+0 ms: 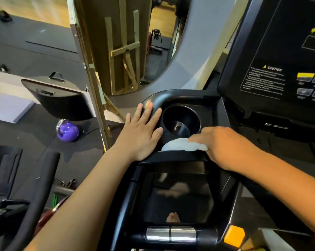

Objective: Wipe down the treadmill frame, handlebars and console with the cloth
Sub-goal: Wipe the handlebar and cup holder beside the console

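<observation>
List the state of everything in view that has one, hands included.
left hand: flat, fingers straight, resting on the console left of the cup holder.
right hand: grips the cloth.
cloth: bunched, pressed on the cup holder's near rim.
display panel: unlit.
kettlebell: on the floor, tilted.

**A gym, from what my feed shows**

I see a treadmill console (272,57) with a caution label (265,79) and a cup holder (181,120). A purple kettlebell (68,131) sits on dark rubber matting (35,51). The black unit (59,100) on the left may be another machine, though the lens distorts it.
</observation>
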Demonstrator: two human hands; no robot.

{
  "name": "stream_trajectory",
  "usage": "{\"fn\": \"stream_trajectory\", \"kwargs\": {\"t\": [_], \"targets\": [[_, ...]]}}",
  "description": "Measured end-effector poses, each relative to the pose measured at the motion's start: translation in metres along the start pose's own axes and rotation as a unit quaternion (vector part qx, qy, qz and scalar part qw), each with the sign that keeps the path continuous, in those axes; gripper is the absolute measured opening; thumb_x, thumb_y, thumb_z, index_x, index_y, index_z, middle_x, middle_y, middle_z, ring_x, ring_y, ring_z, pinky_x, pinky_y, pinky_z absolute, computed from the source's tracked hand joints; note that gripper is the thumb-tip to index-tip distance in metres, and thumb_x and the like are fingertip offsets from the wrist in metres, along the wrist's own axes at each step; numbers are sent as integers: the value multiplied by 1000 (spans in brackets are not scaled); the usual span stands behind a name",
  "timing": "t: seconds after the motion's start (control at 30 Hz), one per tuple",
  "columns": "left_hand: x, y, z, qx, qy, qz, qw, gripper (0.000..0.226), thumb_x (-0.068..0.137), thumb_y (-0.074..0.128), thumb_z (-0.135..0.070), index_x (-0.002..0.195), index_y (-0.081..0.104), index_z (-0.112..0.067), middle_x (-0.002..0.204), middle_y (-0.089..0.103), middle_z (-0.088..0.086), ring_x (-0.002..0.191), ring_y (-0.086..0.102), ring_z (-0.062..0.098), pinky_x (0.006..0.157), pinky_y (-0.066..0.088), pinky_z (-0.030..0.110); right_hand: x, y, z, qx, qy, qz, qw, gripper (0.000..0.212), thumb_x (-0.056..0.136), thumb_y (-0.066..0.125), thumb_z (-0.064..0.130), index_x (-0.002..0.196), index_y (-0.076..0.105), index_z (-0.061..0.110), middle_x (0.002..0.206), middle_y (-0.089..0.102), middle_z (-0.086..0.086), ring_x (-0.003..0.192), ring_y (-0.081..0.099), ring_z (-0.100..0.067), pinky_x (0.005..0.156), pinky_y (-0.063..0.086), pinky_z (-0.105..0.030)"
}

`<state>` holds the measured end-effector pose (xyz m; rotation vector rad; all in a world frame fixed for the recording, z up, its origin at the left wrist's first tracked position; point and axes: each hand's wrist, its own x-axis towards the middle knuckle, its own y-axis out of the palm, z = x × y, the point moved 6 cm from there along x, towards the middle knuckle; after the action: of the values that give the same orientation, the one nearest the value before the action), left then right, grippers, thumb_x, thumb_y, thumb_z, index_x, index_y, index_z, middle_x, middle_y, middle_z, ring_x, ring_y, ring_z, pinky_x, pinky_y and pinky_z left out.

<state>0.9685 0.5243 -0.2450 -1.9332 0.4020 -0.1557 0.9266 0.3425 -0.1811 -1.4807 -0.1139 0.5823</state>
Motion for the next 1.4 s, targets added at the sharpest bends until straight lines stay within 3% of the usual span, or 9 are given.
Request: {"fn": "stream_trajectory", "kwargs": {"t": [0.2, 0.3, 0.4, 0.53, 0.83, 1.07, 1.13, 1.23, 1.4], "targets": [[20, -2, 1, -39, 26, -12, 999, 63, 97, 3, -47, 157, 5, -31, 165, -9, -5, 150, -18, 19, 122, -4, 50, 44, 1, 73, 4, -98, -50, 994, 31, 94, 49, 12, 114, 60, 32, 73, 33, 9, 73, 38, -12, 71, 29, -29], [18, -2, 4, -52, 24, -19, 998, 64, 95, 3, -50, 157, 7, -33, 164, -8, -10, 149, -21, 15, 122, -8, 45, 31, 5, 33, 22, -97, 24, 995, 48, 89, 47, 7, 117, 58, 44, 78, 47, 14, 71, 47, -5, 64, 34, -23], [18, -2, 3, -43, 27, -25, 998, 63, 96, 5, -51, 157, 7, -34, 164, -8, -12, 149, -21, 14, 123, -8, 45, 19, 2, -4, -23, -48, 92, 994, 50, 83, 46, 5, 115, 56, 43, 87, 55, 7, 86, 61, -22, 69, 45, -31], [18, -5, 3, -105, 18, -36, 994, 63, 96, 6, -48, 156, 16, -34, 164, -1, -13, 150, -14, 10, 123, -5, 40, 39, 2, 48, -34, -79, 62, 994, 41, 87, 49, 5, 113, 58, 35, 88, 41, 2, 70, 45, -21, 55, 33, -29], [9, -11, 1, -154, 40, -41, 986, 62, 97, 4, -48, 153, 28, -34, 164, 6, -13, 151, -10, 6, 120, -11, 31, 9, -1, -8, -51, -51, 109, 991, 60, 91, 44, 7, 136, 46, 45, 123, 53, -5, 105, 53, -29, 84, 41, -34], [12, -9, 0, -120, 32, -34, 992, 61, 98, 3, -47, 154, 24, -37, 165, 2, -12, 151, -13, 10, 122, -10, 40, 23, 4, 62, -71, -125, -63, 988, 48, 89, 57, 13, 128, 50, 40, 96, 43, 1, 83, 43, -22, 64, 33, -35], [11, -8, 2, -128, 29, -34, 991, 61, 97, 2, -47, 154, 24, -37, 164, 3, -12, 151, -12, 10, 122, -11, 40, 6, 15, 58, -25, -109, -134, 985, 51, 85, 63, 18, 129, 51, 41, 109, 49, 0, 106, 48, -25, 79, 44, -42], [12, -8, 3, -129, 31, -41, 990, 62, 98, 1, -48, 154, 25, -38, 164, 4, -13, 151, -12, 9, 122, -11, 40, -25, 33, 29, 44, -55, -127, 989, 52, 95, 52, 22, 142, 39, 41, 146, 40, 4, 139, 33, -25, 113, 31, -51], [15, -8, 2, -142, 24, -35, 989, 64, 95, 2, -50, 153, 28, -39, 164, 5, -15, 151, -10, 9, 123, -6, 42, -11, 16, 55, 44, -99, -207, 972, 38, 90, 50, 15, 123, 63, 30, 122, 63, 4, 109, 53, -18, 95, 49, -42]]}}
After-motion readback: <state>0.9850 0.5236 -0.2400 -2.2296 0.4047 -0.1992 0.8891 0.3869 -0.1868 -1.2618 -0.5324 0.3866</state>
